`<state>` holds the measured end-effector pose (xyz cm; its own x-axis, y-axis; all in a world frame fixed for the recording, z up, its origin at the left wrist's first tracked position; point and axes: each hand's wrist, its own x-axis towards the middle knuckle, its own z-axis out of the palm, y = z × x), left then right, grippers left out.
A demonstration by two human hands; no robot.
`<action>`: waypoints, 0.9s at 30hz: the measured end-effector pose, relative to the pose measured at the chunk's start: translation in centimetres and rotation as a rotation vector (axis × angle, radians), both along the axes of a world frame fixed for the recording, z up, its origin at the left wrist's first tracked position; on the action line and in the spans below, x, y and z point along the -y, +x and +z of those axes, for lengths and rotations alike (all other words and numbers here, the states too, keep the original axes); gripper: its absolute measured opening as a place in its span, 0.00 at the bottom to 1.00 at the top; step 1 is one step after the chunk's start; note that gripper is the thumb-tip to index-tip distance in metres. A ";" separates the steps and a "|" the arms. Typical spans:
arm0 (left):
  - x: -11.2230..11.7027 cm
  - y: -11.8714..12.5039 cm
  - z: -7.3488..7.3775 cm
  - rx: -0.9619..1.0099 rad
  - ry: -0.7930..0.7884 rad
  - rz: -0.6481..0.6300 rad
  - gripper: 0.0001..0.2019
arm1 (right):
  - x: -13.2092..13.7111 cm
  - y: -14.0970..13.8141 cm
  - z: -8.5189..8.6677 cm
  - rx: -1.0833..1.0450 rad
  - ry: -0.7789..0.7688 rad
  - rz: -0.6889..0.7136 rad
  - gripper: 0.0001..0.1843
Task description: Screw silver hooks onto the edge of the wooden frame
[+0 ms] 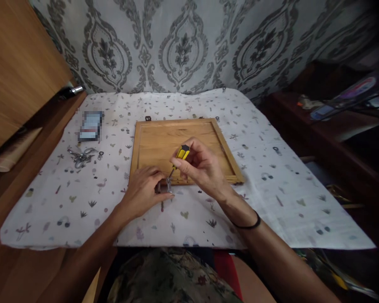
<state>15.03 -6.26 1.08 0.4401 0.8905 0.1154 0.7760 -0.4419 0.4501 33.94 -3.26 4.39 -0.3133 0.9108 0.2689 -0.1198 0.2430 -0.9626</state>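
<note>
A yellow and black screwdriver (182, 154) is pinched in my right hand (204, 167), its thin shaft slanting down to the left. The tip meets a small shiny metal fitting (169, 185) at the front edge of a framed wooden panel (164, 139). My left hand (145, 189) grips this fitting between thumb and fingers, which partly hide it; its exact kind I cannot make out. The panel lies flat on the patterned white cloth (97, 202), with a small dark metal piece (148, 118) by its far left corner.
On the left of the cloth lie a blurred-out phone (91, 125) and a heap of metal fittings (82, 156). A wooden cabinet (28, 63) rises at the left. Behind hangs a patterned curtain or wall covering (183, 46). Dark red furniture (290, 109) with items on it stands right.
</note>
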 end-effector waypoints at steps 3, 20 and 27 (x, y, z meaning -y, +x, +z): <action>0.0 -0.1 -0.3 0.006 0.018 -0.004 0.17 | -0.2 0.9 0.3 0.026 0.003 0.120 0.20; 0.0 0.0 0.0 0.027 -0.016 -0.005 0.14 | -1.0 1.6 1.0 0.020 0.063 0.240 0.21; -0.1 0.2 0.3 -0.007 -0.039 0.012 0.15 | -1.5 1.0 0.5 -0.060 0.059 0.177 0.21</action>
